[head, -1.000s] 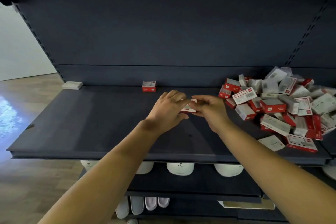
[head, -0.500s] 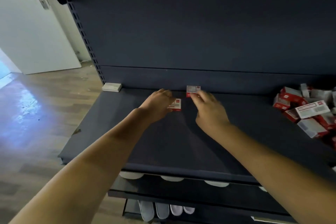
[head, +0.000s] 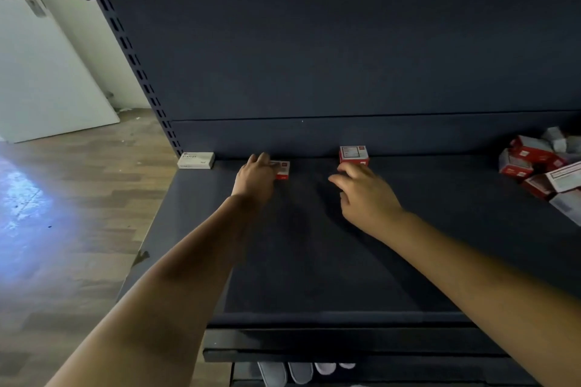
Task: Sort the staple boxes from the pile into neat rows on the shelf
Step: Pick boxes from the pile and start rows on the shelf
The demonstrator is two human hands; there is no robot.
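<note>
Standing along the shelf (head: 314, 261) back: two red boxes (head: 353, 154), one white box (head: 196, 160).

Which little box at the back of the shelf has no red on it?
The white box in the far left corner. The other two along the back, one under the left hand and one past the right hand, are red and white.

Looks like a shop: dark retail shelving (head: 314, 245) with a slotted upright (head: 138, 69), boxed stock (head: 534, 163) piled up, wood-look floor (head: 63, 214).
</note>
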